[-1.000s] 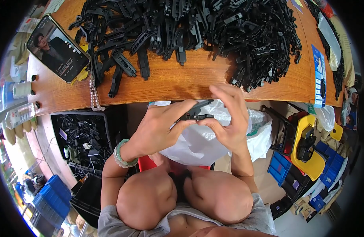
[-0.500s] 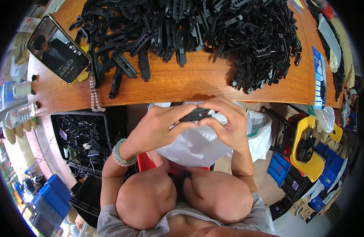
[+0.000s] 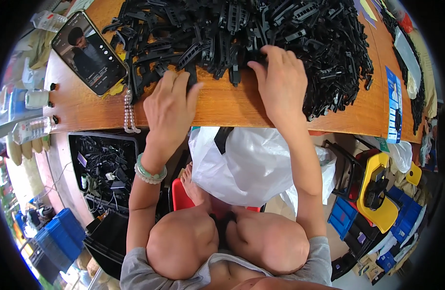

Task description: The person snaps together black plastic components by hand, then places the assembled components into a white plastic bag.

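A heap of long, ribbed black plastic parts (image 3: 234, 19) covers the far side of the wooden table. My left hand (image 3: 170, 106) reaches over the near left edge of the heap, fingers bent forward and thumb apart, nothing visible in it. Farther right, my right hand (image 3: 283, 84) has its fingertips at the heap's edge, thumb spread away; it touches or nearly touches the parts. Below the table edge, a white plastic bag (image 3: 251, 166) hangs open between my forearms. A dark piece (image 3: 224, 139) shows at its mouth.
Left of the heap lies a phone (image 3: 89, 54) playing video, with a beaded strap (image 3: 129, 116). A heap of smaller black parts (image 3: 331, 72) spreads to the right. Under the table stands a black crate (image 3: 106, 169) of parts. A yellow chair (image 3: 377, 193) is at right.
The black part my two hands held above the bag has left them, and a dark piece now shows at the bag's mouth. Both hands have moved apart and forward to the heap.
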Motion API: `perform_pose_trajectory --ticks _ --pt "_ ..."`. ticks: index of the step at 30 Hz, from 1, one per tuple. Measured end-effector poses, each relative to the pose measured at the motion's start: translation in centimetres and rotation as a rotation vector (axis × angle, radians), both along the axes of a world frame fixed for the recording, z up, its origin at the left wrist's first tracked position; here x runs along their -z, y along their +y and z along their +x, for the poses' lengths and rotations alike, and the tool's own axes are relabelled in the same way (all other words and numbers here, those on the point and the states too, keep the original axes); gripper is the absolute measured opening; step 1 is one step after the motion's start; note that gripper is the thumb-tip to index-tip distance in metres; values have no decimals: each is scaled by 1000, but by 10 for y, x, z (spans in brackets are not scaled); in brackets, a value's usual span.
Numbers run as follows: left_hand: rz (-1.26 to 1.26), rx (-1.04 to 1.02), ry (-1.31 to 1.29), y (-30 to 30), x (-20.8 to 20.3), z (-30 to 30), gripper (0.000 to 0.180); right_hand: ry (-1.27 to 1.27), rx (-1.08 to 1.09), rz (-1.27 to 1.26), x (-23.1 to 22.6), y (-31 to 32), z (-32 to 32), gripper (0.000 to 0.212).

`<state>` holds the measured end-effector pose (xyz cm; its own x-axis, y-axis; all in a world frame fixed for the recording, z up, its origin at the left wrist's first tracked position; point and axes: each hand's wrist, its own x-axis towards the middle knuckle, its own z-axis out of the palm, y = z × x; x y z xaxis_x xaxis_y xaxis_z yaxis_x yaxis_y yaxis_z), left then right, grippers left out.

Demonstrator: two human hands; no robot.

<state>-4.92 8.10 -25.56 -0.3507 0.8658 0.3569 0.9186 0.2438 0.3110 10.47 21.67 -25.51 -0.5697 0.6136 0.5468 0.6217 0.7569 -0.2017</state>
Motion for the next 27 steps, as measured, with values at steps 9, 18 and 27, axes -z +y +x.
perform_pose_trajectory --ticks 9,18,27 --pt "19 69 -355 -14 -3 10 16 319 -27 -405 -8 -40 22 25" --pt "228 -18 -1401 -12 -9 28 15 788 -331 -1162 -13 -66 50 20" --pt "-158 236 -1415 -15 -21 31 30 664 -432 -903 -6 -68 51 21"
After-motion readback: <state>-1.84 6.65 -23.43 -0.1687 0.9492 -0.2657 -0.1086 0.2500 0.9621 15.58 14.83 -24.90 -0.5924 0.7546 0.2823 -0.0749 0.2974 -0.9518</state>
